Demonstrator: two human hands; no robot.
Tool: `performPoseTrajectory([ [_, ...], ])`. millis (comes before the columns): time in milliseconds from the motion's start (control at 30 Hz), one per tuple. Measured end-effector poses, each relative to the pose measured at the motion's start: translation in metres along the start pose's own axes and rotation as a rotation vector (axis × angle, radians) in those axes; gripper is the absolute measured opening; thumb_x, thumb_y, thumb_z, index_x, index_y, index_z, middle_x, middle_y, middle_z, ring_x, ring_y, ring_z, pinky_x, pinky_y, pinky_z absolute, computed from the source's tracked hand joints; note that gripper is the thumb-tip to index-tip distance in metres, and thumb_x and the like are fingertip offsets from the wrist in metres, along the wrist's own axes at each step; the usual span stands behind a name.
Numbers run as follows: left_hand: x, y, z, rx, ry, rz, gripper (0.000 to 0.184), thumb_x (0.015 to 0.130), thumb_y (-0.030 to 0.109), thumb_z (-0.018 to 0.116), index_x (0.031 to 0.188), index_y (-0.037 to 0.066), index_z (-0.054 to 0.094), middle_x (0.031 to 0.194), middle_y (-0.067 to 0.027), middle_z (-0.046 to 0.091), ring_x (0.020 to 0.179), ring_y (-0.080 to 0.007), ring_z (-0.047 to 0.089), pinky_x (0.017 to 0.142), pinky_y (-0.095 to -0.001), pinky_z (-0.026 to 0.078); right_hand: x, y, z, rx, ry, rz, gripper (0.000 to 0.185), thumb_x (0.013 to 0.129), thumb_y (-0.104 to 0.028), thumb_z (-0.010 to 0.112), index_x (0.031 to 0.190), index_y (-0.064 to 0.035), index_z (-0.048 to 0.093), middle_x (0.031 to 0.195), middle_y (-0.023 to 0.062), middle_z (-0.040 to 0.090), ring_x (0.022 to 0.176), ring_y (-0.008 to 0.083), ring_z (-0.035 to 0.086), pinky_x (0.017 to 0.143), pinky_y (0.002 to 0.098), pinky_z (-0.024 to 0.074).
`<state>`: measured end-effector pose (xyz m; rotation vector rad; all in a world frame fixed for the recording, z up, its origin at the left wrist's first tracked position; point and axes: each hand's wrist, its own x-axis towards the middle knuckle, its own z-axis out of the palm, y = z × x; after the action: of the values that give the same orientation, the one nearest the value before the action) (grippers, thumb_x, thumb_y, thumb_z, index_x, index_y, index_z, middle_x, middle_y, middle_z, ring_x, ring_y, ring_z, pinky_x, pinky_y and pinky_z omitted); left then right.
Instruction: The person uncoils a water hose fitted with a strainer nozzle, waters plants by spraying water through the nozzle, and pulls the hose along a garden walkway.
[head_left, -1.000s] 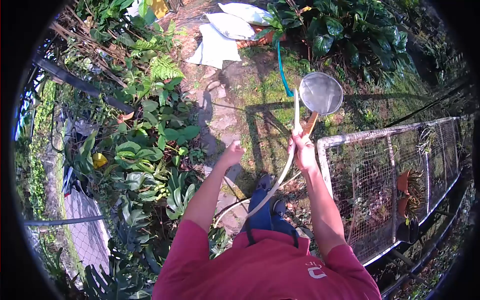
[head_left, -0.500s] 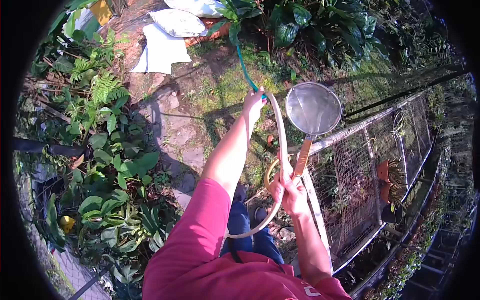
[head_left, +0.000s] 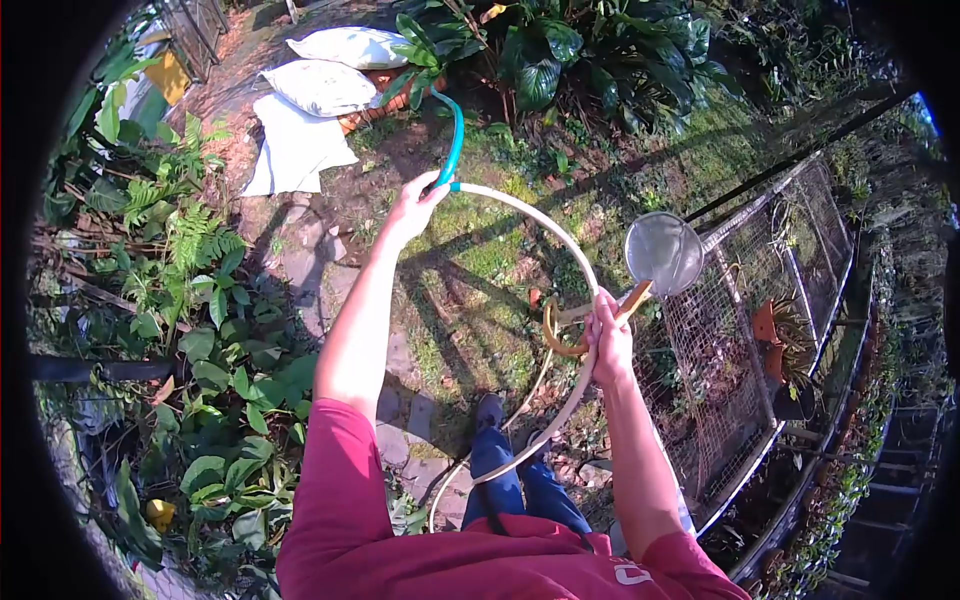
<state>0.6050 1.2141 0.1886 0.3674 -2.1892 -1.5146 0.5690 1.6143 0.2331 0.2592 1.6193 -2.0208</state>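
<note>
Gripping the likely springy hose [head_left: 572, 247] beside its joint [head_left: 455, 187], the left hand [head_left: 410, 212] is curling closed; the right hand [head_left: 612, 348] is clasping hose and strainer handle [head_left: 636, 297] together.

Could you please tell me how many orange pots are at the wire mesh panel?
2: the upper pot against the wire mesh panel, and the lower pot just below it. Others may be hidden by the plants.

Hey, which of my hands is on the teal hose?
Your left hand, gripping the teal hose near where it joins the cream hose; your right hand instead holds the cream hose and the mesh strainer.
</note>
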Motion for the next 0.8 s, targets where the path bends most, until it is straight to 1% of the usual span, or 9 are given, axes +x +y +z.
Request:
performPoseTrajectory([
  [133, 0.028, 0.054, -0.046, 0.289, -0.188, 0.022, 0.028, 0.097, 0.024, 0.064, 0.118, 0.005, 0.068, 0.109, -0.0029, 0.069, 0.104, -0.0128, 0.059, 0.093, -0.0297, 0.046, 0.031, 0.018, 0.018, -0.112, 0.035, 0.099, 0.034, 0.1, -0.031, 0.06, 0.122, -0.005, 0.059, 0.078, -0.0014, 0.056, 0.059, 0.0065, 0.046, 0.051, 0.0206, 0.039],
  [167, 0.036, 0.067, -0.053, 0.245, -0.233, -0.011, 0.025, 0.095, 0.025, 0.067, 0.11, 0.005, 0.072, 0.098, -0.0013, 0.069, 0.092, -0.0103, 0.059, 0.084, -0.0281, 0.046, 0.032, 0.018, 0.027, -0.152, 0.046, 0.123, 0.031, 0.099, -0.032, 0.061, 0.116, -0.006, 0.061, 0.076, -0.0005, 0.058, 0.056, 0.0071, 0.046, 0.051, 0.021, 0.0392],
  [267, 0.058, 0.095, -0.068, 0.201, -0.254, -0.055, 0.026, 0.093, 0.027, 0.07, 0.107, 0.006, 0.073, 0.088, -0.0004, 0.068, 0.083, -0.0075, 0.056, 0.078, -0.0261, 0.044, 0.047, 0.03, 0.041, -0.168, 0.015, 0.18, 0.028, 0.1, -0.033, 0.06, 0.109, -0.0071, 0.063, 0.075, 0.0002, 0.058, 0.055, 0.0072, 0.045, 0.05, 0.0215, 0.0394],
  [300, 0.064, 0.105, -0.07, 0.183, -0.216, -0.033, 0.033, 0.088, 0.037, 0.074, 0.102, 0.007, 0.076, 0.083, -0.0056, 0.073, 0.08, -0.0123, 0.063, 0.078, -0.0307, 0.049, 0.05, 0.033, 0.044, -0.17, -0.011, 0.181, 0.027, 0.1, -0.033, 0.06, 0.107, -0.007, 0.061, 0.075, 0.0002, 0.057, 0.055, 0.0076, 0.045, 0.05, 0.0216, 0.0394],
  [400, 0.086, 0.118, -0.07, 0.034, -0.324, -0.055, 0.037, 0.088, 0.033, 0.074, 0.112, 0.005, 0.074, 0.091, -0.0058, 0.074, 0.087, -0.0119, 0.064, 0.082, -0.0301, 0.049, 0.063, 0.042, 0.048, -0.073, -0.056, 0.189, 0.026, 0.1, -0.034, 0.059, 0.102, -0.0077, 0.059, 0.074, 0.0002, 0.056, 0.055, 0.008, 0.045, 0.049, 0.022, 0.0395],
  [433, 0.086, 0.128, -0.069, -0.182, -0.374, -0.089, 0.046, 0.089, 0.029, 0.073, 0.125, 0.001, 0.066, 0.105, -0.0073, 0.072, 0.098, -0.0124, 0.064, 0.092, -0.0293, 0.047, 0.068, 0.044, 0.049, -0.015, -0.084, 0.208, 0.026, 0.1, -0.035, 0.059, 0.098, -0.0088, 0.056, 0.074, 0.0002, 0.055, 0.055, 0.0084, 0.046, 0.048, 0.0222, 0.0395],
  [567, 0.1, 0.141, -0.08, -0.304, -0.491, -0.059, 0.051, 0.092, 0.027, 0.07, 0.135, 0.001, 0.058, 0.118, -0.01, 0.069, 0.111, -0.014, 0.061, 0.105, -0.0297, 0.041, 0.076, 0.049, 0.056, 0.028, -0.159, 0.303, 0.028, 0.101, -0.037, 0.057, 0.097, -0.009, 0.056, 0.075, 0.0021, 0.059, 0.055, 0.0102, 0.048, 0.049, 0.024, 0.0414],
  [667, 0.105, 0.16, -0.092, -0.146, -0.539, -0.126, 0.05, 0.094, 0.025, 0.069, 0.136, 0.002, 0.057, 0.112, -0.0049, 0.07, 0.11, -0.0117, 0.058, 0.101, -0.0291, 0.041, 0.093, 0.074, 0.054, -0.113, -0.22, 0.314, 0.03, 0.101, -0.038, 0.057, 0.097, -0.0085, 0.058, 0.075, 0.002, 0.062, 0.055, 0.0104, 0.05, 0.05, 0.0256, 0.0429],
  [800, 0.111, 0.155, -0.11, 0.003, -0.479, -0.171, 0.047, 0.095, 0.029, 0.068, 0.134, 0.005, 0.06, 0.093, 0.001, 0.066, 0.091, -0.0098, 0.059, 0.084, -0.0266, 0.047, 0.079, 0.089, 0.08, -0.17, -0.344, 0.304, 0.038, 0.099, -0.043, 0.058, 0.097, -0.0055, 0.06, 0.077, 0.0032, 0.065, 0.06, 0.0119, 0.056, 0.054, 0.0265, 0.0471],
])
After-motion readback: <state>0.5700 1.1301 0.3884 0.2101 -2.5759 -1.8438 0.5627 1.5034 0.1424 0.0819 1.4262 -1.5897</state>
